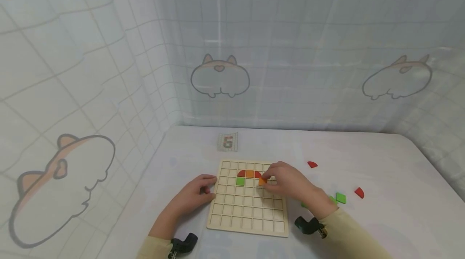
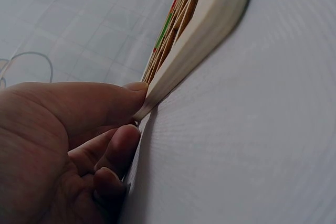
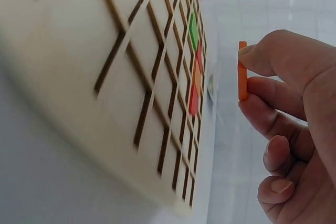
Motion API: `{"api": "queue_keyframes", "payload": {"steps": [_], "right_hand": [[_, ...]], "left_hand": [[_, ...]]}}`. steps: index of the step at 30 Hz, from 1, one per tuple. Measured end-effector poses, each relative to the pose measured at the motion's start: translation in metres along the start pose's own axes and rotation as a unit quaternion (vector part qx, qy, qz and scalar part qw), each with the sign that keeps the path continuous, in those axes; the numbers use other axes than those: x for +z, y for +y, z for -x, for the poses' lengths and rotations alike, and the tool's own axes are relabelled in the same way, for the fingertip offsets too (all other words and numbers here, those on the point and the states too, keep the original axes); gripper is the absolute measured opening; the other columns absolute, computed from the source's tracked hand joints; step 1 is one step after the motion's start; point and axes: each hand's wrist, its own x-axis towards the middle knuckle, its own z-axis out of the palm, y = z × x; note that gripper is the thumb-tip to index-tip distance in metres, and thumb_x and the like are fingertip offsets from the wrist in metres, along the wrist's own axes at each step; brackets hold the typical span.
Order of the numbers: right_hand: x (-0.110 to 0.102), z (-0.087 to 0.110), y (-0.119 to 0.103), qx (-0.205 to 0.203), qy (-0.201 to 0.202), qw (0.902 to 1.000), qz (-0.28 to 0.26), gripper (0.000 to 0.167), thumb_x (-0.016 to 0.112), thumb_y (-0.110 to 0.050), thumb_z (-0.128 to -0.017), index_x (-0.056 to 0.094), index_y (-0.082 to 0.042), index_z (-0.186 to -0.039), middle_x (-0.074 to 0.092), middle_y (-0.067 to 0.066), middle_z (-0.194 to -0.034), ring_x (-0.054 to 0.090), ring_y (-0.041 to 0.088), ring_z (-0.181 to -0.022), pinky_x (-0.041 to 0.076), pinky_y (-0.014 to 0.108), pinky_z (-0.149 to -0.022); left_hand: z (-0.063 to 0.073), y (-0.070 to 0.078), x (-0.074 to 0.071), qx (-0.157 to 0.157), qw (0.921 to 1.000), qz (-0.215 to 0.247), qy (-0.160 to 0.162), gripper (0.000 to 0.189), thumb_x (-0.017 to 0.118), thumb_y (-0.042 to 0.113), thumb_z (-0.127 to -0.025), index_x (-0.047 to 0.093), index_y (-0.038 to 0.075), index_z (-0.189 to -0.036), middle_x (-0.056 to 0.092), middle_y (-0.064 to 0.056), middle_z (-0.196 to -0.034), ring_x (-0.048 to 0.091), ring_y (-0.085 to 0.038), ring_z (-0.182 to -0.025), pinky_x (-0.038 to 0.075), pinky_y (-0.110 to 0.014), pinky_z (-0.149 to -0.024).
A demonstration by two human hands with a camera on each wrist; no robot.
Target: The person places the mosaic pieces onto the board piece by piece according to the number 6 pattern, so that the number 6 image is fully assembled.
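Note:
A pale wooden grid board [image 1: 247,223] lies flat on the table. In its upper rows sit a red quarter-round tile [image 1: 241,173], an orange square tile [image 1: 250,174], a second red tile [image 1: 257,174] and, one row lower, a green square tile [image 1: 240,181]. My right hand [image 1: 290,182] pinches another orange square tile [image 3: 242,72] between thumb and fingers; the right wrist view shows it edge-on, apart from the board. At the board's left edge my left hand [image 1: 192,195] rests with thumb and fingertips touching the side.
A small card with a G-like figure [image 1: 227,142] lies behind the board. To the right are red quarter-round tiles [image 1: 359,193] and green square tiles [image 1: 340,198], some partly hidden by the right forearm. A patterned curtain [image 1: 290,49] stands behind the table.

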Motion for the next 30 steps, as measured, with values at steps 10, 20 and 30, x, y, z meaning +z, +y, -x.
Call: {"api": "queue_keyframes", "payload": {"steps": [10,20,30], "right_hand": [[0.019,-0.023,-0.022,-0.048,-0.009,0.9987,-0.013,0.015,0.077,-0.026,-0.085,0.079,-0.017,-0.096,0.062,-0.012,-0.085,0.054,0.011,-0.083,0.048,0.028,-0.076],[0.036,-0.034,-0.037,-0.063,-0.009,0.998,0.0,0.009,0.075,-0.027,-0.087,0.078,-0.019,-0.089,0.057,-0.011,-0.079,0.048,0.009,-0.076,0.043,0.025,-0.067],[0.045,-0.037,-0.047,-0.075,-0.019,0.9963,0.039,0.005,0.075,-0.02,-0.086,0.078,-0.019,-0.09,0.054,-0.011,-0.078,0.046,0.009,-0.073,0.042,0.025,-0.064]], "left_hand": [[-0.001,0.002,0.0,-0.002,1.0,0.003,0.001,0.054,0.077,0.017,-0.086,0.06,0.006,-0.136,0.054,0.001,-0.132,0.052,-0.012,-0.088,0.042,-0.033,-0.077],[-0.001,0.002,0.001,-0.011,0.9999,0.001,0.001,0.053,0.077,0.018,-0.087,0.061,0.009,-0.136,0.054,0.003,-0.132,0.052,-0.012,-0.089,0.042,-0.033,-0.078],[0.0,0.001,0.001,-0.004,1.0,-0.002,0.004,0.053,0.077,0.016,-0.086,0.061,0.008,-0.136,0.054,0.002,-0.131,0.052,-0.012,-0.089,0.042,-0.035,-0.08]]}}
